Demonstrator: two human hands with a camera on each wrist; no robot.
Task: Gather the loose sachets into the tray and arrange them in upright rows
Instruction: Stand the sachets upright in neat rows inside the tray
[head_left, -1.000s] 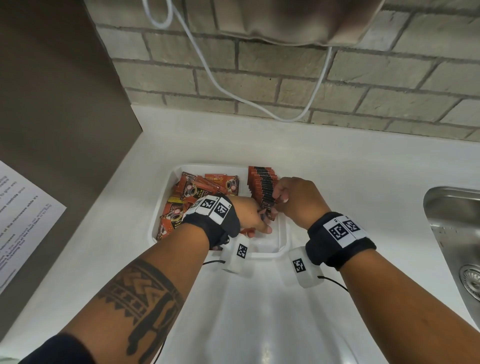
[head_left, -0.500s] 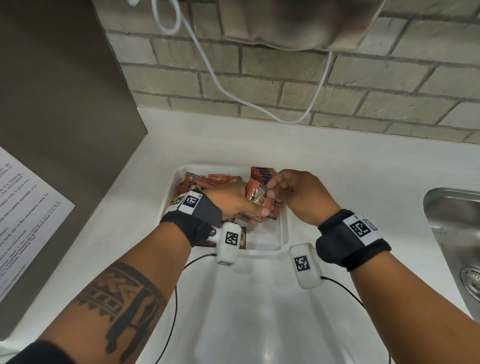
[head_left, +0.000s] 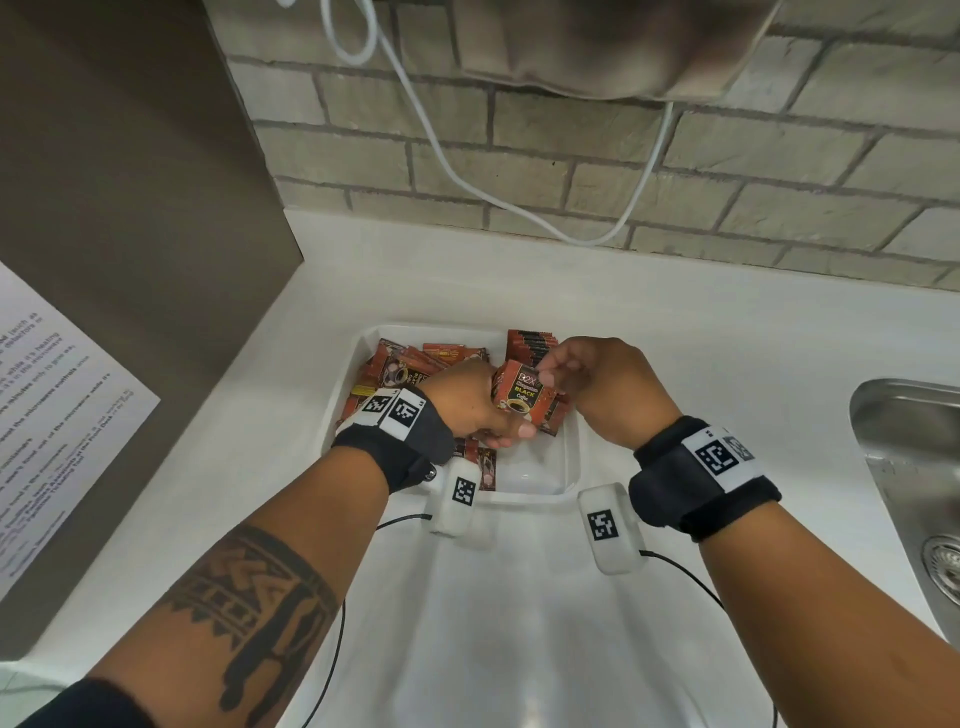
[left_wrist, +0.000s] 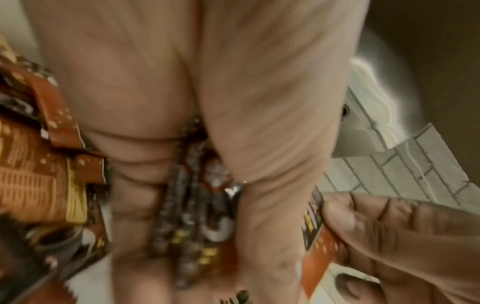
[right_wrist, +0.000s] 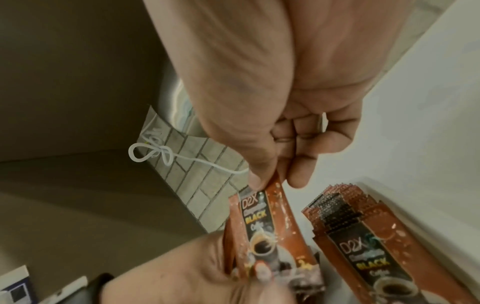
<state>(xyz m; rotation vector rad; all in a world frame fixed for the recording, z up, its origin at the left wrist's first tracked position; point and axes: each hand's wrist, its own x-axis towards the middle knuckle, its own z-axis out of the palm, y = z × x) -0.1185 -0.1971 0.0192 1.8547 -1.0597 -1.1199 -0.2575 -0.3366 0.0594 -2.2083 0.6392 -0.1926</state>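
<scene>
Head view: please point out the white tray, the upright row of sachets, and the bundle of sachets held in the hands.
white tray (head_left: 524, 496): head view, near rim.
upright row of sachets (head_left: 530, 340): head view, top edges.
bundle of sachets (head_left: 519, 389): head view, front label.

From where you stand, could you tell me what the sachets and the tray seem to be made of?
Sachets: probably glossy printed foil or plastic film, given their sheen and serrated sealed edges. Tray: likely smooth white plastic, judging by its thin moulded rim and slightly translucent wall.

Kitchenette/break rm: white counter (head_left: 675, 332), steel sink (head_left: 914, 467), brick backsplash (head_left: 571, 171), posted microwave notice (head_left: 47, 415).
</scene>
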